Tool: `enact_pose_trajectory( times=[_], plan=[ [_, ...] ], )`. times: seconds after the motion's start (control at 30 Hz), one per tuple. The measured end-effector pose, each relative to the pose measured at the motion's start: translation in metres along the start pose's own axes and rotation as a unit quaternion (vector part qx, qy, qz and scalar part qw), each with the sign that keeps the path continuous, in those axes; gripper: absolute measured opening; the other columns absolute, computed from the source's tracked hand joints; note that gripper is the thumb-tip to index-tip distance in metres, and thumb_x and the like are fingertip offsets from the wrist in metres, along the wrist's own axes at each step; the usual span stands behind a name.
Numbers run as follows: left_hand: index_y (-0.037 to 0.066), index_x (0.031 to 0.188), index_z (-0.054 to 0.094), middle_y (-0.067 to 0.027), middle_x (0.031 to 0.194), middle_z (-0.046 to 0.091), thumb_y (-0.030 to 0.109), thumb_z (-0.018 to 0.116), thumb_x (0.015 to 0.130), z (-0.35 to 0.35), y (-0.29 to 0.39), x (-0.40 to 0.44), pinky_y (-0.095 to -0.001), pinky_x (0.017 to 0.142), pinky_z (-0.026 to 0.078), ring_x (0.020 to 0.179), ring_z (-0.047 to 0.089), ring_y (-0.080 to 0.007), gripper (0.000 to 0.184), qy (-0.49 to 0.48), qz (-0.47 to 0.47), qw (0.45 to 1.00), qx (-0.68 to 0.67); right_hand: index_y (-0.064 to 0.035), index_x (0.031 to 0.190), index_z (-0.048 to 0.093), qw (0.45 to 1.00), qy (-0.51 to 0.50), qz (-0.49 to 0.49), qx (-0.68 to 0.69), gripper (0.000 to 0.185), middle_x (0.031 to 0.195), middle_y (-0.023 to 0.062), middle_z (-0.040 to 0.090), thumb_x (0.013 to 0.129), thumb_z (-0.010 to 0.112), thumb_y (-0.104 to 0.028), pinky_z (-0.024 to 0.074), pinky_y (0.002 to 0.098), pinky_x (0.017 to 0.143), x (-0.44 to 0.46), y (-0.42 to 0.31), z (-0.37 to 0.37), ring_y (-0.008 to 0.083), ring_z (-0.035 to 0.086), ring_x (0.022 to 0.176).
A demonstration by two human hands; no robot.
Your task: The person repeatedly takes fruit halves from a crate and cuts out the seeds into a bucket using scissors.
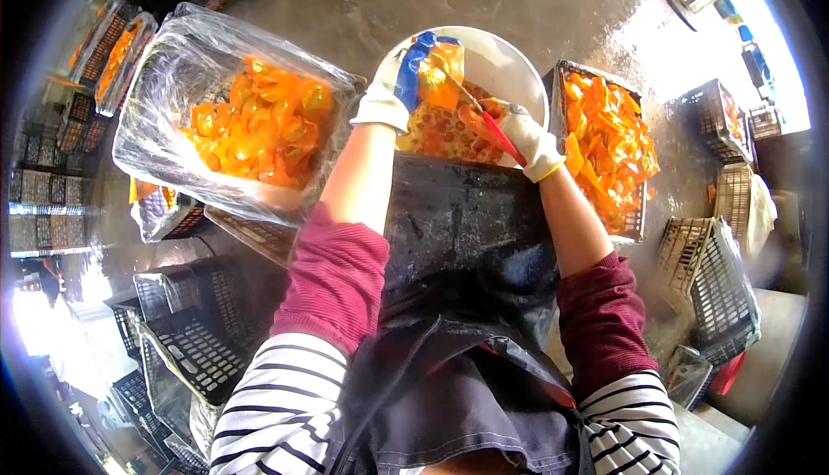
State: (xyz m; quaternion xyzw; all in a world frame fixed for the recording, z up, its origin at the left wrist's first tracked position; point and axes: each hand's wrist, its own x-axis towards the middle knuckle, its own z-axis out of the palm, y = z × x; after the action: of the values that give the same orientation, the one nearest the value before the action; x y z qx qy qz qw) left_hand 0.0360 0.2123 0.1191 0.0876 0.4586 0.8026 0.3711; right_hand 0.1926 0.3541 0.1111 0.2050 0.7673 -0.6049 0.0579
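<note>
"Head camera showed both hands at work, but what did each one have?" the first speaker asked.

"The left hand (408,86), gloved in white with blue at the fingers, gripped an orange piece (442,86) above the white tub (521,65)," the second answered. "The right hand (530,140), in a pale glove, was closed round a red-handled tool (503,140), whose narrow metal part reached up to that piece. Whether its tip had gone in, nobody could tell from there."

"And what lay about them?"

"Wet-looking orange and reddish bits (423,134) lay low in the tub. To the left was a plastic-lined crate (142,117) with an orange heap (268,125) in it, and to the right a dark crate (642,207) held another heap (604,142). A black apron (466,216) hung just below the tub."

"What did careful handling seem to ask for?"

"A firm pinch near the edge of the piece, with the gloved fingertips out of the metal's line, since a wet surface probably slid easily. Short, light strokes suited it better than force, and holding it over the middle of the tub was the sensible way to catch drips and scraps", the second replied
</note>
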Motion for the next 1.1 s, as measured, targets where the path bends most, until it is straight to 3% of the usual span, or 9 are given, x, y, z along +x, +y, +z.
enact_pose_trajectory(
  times=[0.1, 0.2, 0.3, 0.4, 0.67, 0.8, 0.9, 1.03, 1.1],
  plan=[
    [0.004, 0.118, 0.058, -0.0107, 0.111, 0.061, 0.029, 0.064, 0.089, 0.003, -0.001, 0.001, -0.0292, 0.082, 0.05, 0.098, 0.06, -0.0192, 0.039, 0.035, -0.006, 0.996, -0.077, -0.0056, 0.11, 0.064, 0.998, 0.052, -0.016, -0.012, 0.033, 0.078, 0.0029, 0.063, 0.087, 0.065, -0.029, 0.0435, 0.0247, 0.05, 0.001, 0.002, 0.003, 0.0096, 0.053, 0.056],
    [0.001, 0.122, 0.055, -0.012, 0.118, 0.059, 0.005, 0.069, 0.08, -0.01, -0.017, 0.013, -0.0323, 0.089, 0.05, 0.105, 0.058, -0.0224, 0.045, -0.056, 0.03, 0.998, 0.005, -0.0064, 0.111, 0.063, 0.991, 0.081, 0.0, 0.106, 0.033, 0.077, 0.0019, 0.062, 0.087, 0.065, -0.029, 0.0426, 0.0247, 0.05, -0.008, -0.006, 0.001, 0.0089, 0.053, 0.056],
    [0.001, 0.126, 0.052, -0.0113, 0.119, 0.058, -0.007, 0.07, 0.072, -0.016, -0.032, 0.024, -0.0342, 0.091, 0.051, 0.107, 0.057, -0.0235, 0.057, -0.063, 0.076, 0.995, 0.033, -0.0063, 0.112, 0.062, 0.989, 0.067, -0.005, 0.132, 0.034, 0.076, 0.0035, 0.062, 0.086, 0.065, -0.029, 0.045, 0.0276, 0.056, -0.001, 0.007, -0.002, 0.0123, 0.056, 0.061],
    [0.004, 0.128, 0.051, -0.0098, 0.118, 0.059, -0.003, 0.069, 0.077, -0.011, -0.03, 0.022, -0.0344, 0.085, 0.055, 0.105, 0.059, -0.0222, 0.054, -0.026, 0.09, 0.984, 0.151, -0.0052, 0.11, 0.062, 0.972, 0.129, -0.184, -0.062, 0.035, 0.078, 0.0065, 0.063, 0.085, 0.066, -0.03, 0.0468, 0.0309, 0.065, 0.026, 0.034, 0.008, 0.0168, 0.059, 0.07],
    [0.004, 0.129, 0.052, -0.0094, 0.118, 0.061, -0.009, 0.06, 0.077, -0.029, -0.046, 0.038, -0.027, 0.083, 0.053, 0.104, 0.058, -0.0184, 0.054, -0.007, 0.027, 0.984, 0.178, 0.0, 0.115, 0.059, 0.997, 0.055, -0.018, 0.052, 0.029, 0.105, 0.0086, 0.063, 0.089, 0.061, -0.011, 0.0478, 0.0237, 0.08, 0.013, 0.019, -0.003, 0.017, 0.058, 0.092],
    [0.004, 0.124, 0.055, -0.0102, 0.114, 0.061, -0.007, 0.064, 0.075, -0.008, -0.038, 0.024, -0.0287, 0.082, 0.054, 0.101, 0.059, -0.0184, 0.051, 0.018, 0.043, 0.935, 0.351, -0.0007, 0.115, 0.059, 0.993, 0.082, -0.07, -0.053, 0.029, 0.104, 0.009, 0.063, 0.089, 0.062, -0.014, 0.0471, 0.0247, 0.078, 0.017, 0.025, -0.002, 0.0169, 0.058, 0.09],
    [0.003, 0.102, 0.066, -0.0214, 0.104, 0.065, 0.035, 0.053, 0.085, -0.034, -0.052, 0.041, -0.0371, 0.083, 0.046, 0.099, 0.061, -0.0334, 0.039, -0.042, 0.019, 0.849, 0.527, -0.0015, 0.115, 0.059, 0.994, 0.064, -0.051, -0.074, 0.03, 0.104, 0.0081, 0.063, 0.089, 0.063, -0.016, 0.0462, 0.0251, 0.077, 0.018, 0.025, -0.002, 0.0164, 0.057, 0.089],
    [0.003, 0.099, 0.067, -0.0207, 0.099, 0.066, 0.032, 0.054, 0.083, -0.043, -0.061, 0.051, -0.0373, 0.08, 0.047, 0.094, 0.063, -0.0329, 0.036, -0.022, -0.006, 0.851, 0.525, -0.0018, 0.114, 0.059, 0.985, 0.074, -0.054, -0.148, 0.031, 0.103, 0.0062, 0.063, 0.088, 0.065, -0.018, 0.0457, 0.0251, 0.077, 0.025, 0.035, -0.008, 0.0154, 0.056, 0.09],
    [0.002, 0.101, 0.066, -0.0172, 0.096, 0.067, 0.026, 0.056, 0.082, -0.039, -0.057, 0.049, -0.0351, 0.077, 0.047, 0.089, 0.062, -0.0281, 0.032, -0.03, -0.032, 0.841, 0.539, -0.004, 0.111, 0.06, 0.974, 0.097, -0.126, -0.164, 0.037, 0.099, 0.0147, 0.065, 0.087, 0.062, -0.032, 0.0457, 0.0344, 0.079, 0.039, 0.06, -0.005, 0.0284, 0.06, 0.091]
  ],
)
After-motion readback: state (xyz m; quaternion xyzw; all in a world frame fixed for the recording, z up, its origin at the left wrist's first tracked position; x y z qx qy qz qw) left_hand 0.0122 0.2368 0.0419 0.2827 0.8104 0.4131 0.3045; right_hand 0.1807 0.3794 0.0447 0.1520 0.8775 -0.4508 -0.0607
